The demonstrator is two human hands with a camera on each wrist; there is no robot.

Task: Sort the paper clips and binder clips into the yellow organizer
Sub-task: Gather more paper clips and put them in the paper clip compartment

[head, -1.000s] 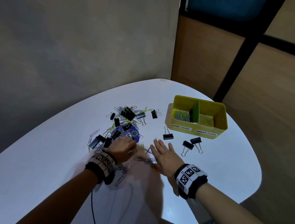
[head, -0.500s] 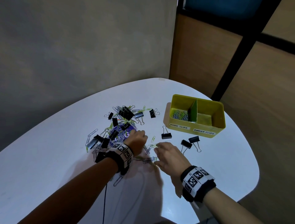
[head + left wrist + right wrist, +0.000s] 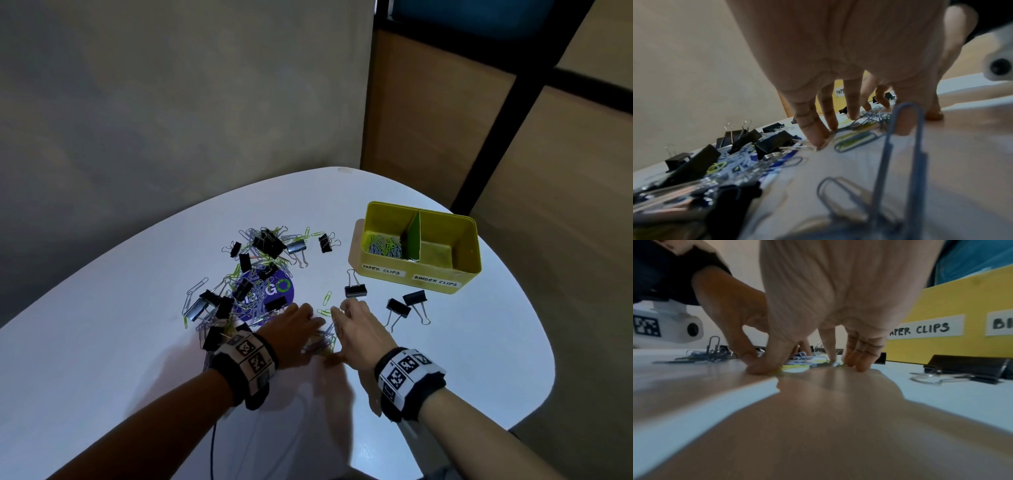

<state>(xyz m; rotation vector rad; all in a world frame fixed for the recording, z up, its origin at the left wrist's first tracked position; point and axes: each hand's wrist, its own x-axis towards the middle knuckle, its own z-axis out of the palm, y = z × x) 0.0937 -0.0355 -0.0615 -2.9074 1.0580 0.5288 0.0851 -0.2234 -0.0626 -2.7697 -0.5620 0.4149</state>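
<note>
The yellow organizer (image 3: 376, 260) stands at the right, labelled for paper clips and binder clips. Several paper clips (image 3: 383, 245) lie in its left compartment; the right one looks bare. A mixed pile of clips (image 3: 260, 270) lies at the table's middle. My left hand (image 3: 308, 318) and right hand (image 3: 342, 310) face each other with a small bunch of paper clips (image 3: 323, 339) between them. In the left wrist view, the left hand (image 3: 838, 126) has its fingertips down on the table among clips. My right hand (image 3: 807, 365) presses its fingertips onto blue and green clips (image 3: 803, 365).
Three loose black binder clips (image 3: 355, 290) (image 3: 397, 306) (image 3: 415, 297) lie in front of the organizer, just right of my right hand. A round purple sticker (image 3: 270, 294) lies under the pile. The rounded white table (image 3: 102, 342) ends close on the right.
My left hand has slid right from the pile toward my right hand. The two hands have closed in on the small bunch of paper clips between them.
</note>
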